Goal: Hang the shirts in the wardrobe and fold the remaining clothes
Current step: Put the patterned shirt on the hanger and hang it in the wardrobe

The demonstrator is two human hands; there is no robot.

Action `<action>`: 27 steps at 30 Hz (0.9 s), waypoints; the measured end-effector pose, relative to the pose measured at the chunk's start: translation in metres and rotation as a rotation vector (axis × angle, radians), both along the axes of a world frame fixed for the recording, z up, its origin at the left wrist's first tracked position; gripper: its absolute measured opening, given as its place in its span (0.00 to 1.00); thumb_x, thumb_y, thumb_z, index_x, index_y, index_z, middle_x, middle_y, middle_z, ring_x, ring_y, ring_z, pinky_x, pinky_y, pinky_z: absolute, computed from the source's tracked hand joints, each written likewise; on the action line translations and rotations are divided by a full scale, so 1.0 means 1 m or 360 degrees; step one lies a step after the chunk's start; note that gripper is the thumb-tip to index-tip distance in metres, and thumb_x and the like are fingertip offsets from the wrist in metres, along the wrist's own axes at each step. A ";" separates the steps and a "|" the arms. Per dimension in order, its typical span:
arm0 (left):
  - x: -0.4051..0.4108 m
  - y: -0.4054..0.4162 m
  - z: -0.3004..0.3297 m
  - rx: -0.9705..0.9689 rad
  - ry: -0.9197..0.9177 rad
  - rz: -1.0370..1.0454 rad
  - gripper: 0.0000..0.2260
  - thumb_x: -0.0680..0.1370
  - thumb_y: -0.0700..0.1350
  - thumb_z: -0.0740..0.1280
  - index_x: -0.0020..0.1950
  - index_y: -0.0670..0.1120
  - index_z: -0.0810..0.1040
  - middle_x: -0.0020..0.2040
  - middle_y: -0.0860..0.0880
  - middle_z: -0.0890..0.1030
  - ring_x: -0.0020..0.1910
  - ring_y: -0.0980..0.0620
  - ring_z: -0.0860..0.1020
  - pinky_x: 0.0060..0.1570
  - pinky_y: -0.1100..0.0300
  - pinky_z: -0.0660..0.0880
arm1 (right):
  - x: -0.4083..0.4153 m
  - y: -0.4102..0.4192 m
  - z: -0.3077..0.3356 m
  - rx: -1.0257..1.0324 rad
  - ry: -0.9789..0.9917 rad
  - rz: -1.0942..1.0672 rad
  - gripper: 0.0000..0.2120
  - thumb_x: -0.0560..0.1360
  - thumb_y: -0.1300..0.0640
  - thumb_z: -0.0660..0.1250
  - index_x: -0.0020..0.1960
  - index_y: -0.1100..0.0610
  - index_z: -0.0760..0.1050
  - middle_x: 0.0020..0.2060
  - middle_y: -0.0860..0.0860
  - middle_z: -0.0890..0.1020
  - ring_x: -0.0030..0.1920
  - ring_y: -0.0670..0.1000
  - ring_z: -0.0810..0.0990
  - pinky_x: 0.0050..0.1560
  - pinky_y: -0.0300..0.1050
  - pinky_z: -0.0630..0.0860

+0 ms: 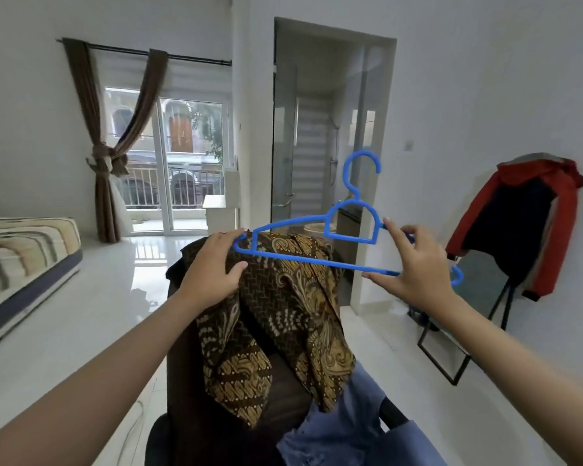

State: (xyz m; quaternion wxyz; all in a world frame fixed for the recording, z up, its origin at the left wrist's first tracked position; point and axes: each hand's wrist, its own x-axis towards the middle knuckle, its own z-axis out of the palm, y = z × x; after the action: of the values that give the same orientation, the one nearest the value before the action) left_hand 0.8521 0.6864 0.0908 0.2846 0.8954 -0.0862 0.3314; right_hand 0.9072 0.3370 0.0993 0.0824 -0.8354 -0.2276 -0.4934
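While both arms reach forward at chest height, scene reads as follows
room: white walls, glossy white floor (91, 297), open doorway (317, 129) straight ahead
balcony door: glass, back left, brown curtain (108, 156) knotted at its middle beside it
mattress: striped mattress (24, 260) on the floor at far left
chair: dark chair (223, 381) centre bottom, clothes draped over its back
jacket: red and dark jacket (525, 223) slung over a black-framed stand at right wall
batik shirt: brown-gold batik shirt (283, 307) hanging over the chair back, under the hanger
denim: blue denim garment (357, 422) low on the chair, partly under the shirt hem
hanger: blue plastic hanger (317, 260) held above the shirt, tilted, hook up
left hand: left hand (212, 267) fingers curled round hanger's left end, thumb pressing into shirt fabric
right hand: right hand (414, 264) pinches the hanger's right part, thumb on bottom bar, index finger on the top arm
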 end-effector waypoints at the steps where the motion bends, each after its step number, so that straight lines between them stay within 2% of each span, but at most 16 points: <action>1: 0.015 0.001 -0.005 -0.0040 0.0018 0.0066 0.24 0.75 0.44 0.68 0.71 0.47 0.67 0.63 0.47 0.73 0.64 0.49 0.70 0.65 0.56 0.64 | 0.017 -0.001 -0.003 0.0000 0.0033 0.0007 0.46 0.60 0.39 0.77 0.71 0.57 0.68 0.48 0.59 0.74 0.45 0.57 0.74 0.41 0.50 0.73; 6: 0.089 0.001 -0.034 -0.0225 0.0246 0.0343 0.26 0.76 0.45 0.67 0.72 0.44 0.65 0.67 0.43 0.70 0.67 0.46 0.68 0.67 0.51 0.65 | 0.102 -0.013 -0.021 0.0023 0.0187 -0.0001 0.45 0.60 0.38 0.77 0.72 0.54 0.67 0.51 0.58 0.74 0.48 0.58 0.74 0.44 0.53 0.73; 13: 0.173 -0.004 -0.059 -0.0205 0.0514 0.0934 0.24 0.76 0.45 0.67 0.71 0.50 0.66 0.68 0.42 0.64 0.65 0.39 0.65 0.56 0.45 0.73 | 0.202 -0.021 -0.049 0.0094 0.0236 0.0133 0.46 0.60 0.37 0.75 0.72 0.56 0.67 0.50 0.58 0.73 0.47 0.58 0.73 0.43 0.56 0.74; 15: 0.186 -0.002 -0.066 -0.0212 0.0427 0.1057 0.21 0.76 0.41 0.66 0.69 0.50 0.71 0.65 0.44 0.66 0.62 0.41 0.66 0.52 0.50 0.74 | 0.220 -0.018 -0.056 0.0126 0.0263 0.0188 0.47 0.58 0.39 0.77 0.71 0.56 0.67 0.49 0.58 0.73 0.47 0.58 0.74 0.42 0.56 0.74; 19: 0.194 0.008 -0.073 -0.0330 0.0145 0.1108 0.15 0.76 0.35 0.64 0.61 0.43 0.78 0.54 0.45 0.72 0.49 0.50 0.69 0.47 0.62 0.67 | 0.243 -0.006 -0.072 0.0136 0.0313 0.0299 0.47 0.56 0.42 0.80 0.70 0.56 0.69 0.50 0.58 0.74 0.46 0.58 0.74 0.41 0.54 0.75; 22: 0.189 0.016 -0.071 -0.0276 0.0101 0.1072 0.13 0.76 0.34 0.63 0.59 0.40 0.80 0.46 0.47 0.73 0.45 0.51 0.71 0.45 0.63 0.66 | 0.252 0.005 -0.078 0.0095 0.0364 0.0322 0.48 0.56 0.40 0.79 0.71 0.56 0.68 0.50 0.59 0.74 0.46 0.58 0.74 0.40 0.53 0.74; 27: 0.169 0.013 -0.072 -0.0215 0.0122 0.1005 0.11 0.75 0.33 0.65 0.55 0.39 0.82 0.41 0.48 0.74 0.41 0.52 0.73 0.44 0.63 0.66 | 0.254 0.034 -0.078 0.0125 0.0409 0.0418 0.48 0.57 0.39 0.78 0.71 0.56 0.68 0.50 0.59 0.73 0.47 0.58 0.74 0.41 0.54 0.75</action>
State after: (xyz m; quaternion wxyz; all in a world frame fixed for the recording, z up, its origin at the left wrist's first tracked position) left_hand 1.0215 0.6999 0.0185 0.2295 0.8689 0.2287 0.3742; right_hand 1.1614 0.3709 0.0213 0.2072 -0.8508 -0.3028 -0.3761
